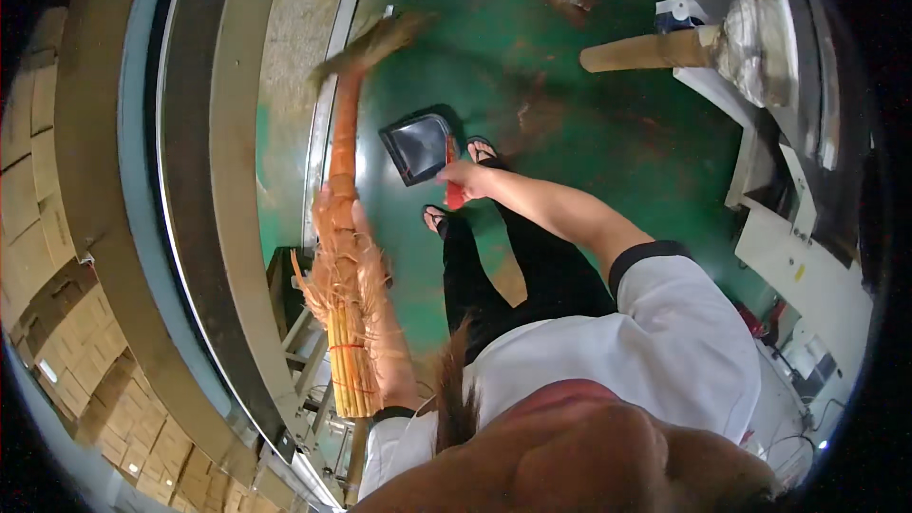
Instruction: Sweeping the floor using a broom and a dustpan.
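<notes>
My left hand point(369, 261) is wrapped round a straw broom point(346, 138), near the yellow bound stalks at its close end. Frayed orange strands hang about the grip and partly cover the fingers. The broom's far end is smeared by motion beside a metal rail. In my right hand point(463, 178) is the red handle of a black dustpan point(415, 147), held low in front of my feet. Whether the dustpan touches the floor, I cannot tell.
A long machine or conveyor frame point(242, 133) runs along the left, with stacked cardboard boxes point(90, 332) beyond it. At the right, a brown roll point(646, 52) juts out from machinery point(798, 256). The green floor point(608, 142) carries reddish-brown marks. My sandalled feet point(434, 218) stand near the dustpan.
</notes>
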A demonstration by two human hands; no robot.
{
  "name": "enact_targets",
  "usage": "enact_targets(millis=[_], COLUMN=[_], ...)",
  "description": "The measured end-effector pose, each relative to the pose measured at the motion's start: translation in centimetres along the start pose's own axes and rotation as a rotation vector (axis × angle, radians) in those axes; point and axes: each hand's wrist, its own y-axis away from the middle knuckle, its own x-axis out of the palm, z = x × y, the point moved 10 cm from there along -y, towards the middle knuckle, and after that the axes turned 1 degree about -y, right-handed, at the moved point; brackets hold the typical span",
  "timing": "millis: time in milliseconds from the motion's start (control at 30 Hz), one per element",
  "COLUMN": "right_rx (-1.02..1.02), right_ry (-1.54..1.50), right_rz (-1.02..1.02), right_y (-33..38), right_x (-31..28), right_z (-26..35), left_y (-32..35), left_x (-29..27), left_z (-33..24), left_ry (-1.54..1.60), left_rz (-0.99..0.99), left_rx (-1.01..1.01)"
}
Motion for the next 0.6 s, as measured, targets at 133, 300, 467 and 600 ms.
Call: enact_targets(millis=[133,300,467,600], right_rx=[-0.096,-0.5,-0.49,-0.496], right_ry=[-0.099,-0.222,-0.601,-0.844], right_rz=[-0.208,-0.462,-0.286,-0.065], right_y=[3.7,7.6,9.6,10.9], right_x=[0.4,-2.4,-1.5,-0.6], right_z=[1.6,4.4,5.2,5.6], left_y=[-1.1,-0.8,0.7,1.2], left_x=[4.3,12.0,16.8,19.1], left_z=[-2.1,-3.8,-3.8,-4.1], left_ry=[-0.111,-0.239,-0.321,-0.264], left_rz=[0.155,0.384,0.512,0.563], left_rx=[0.166,0.363,0.463,0.461])
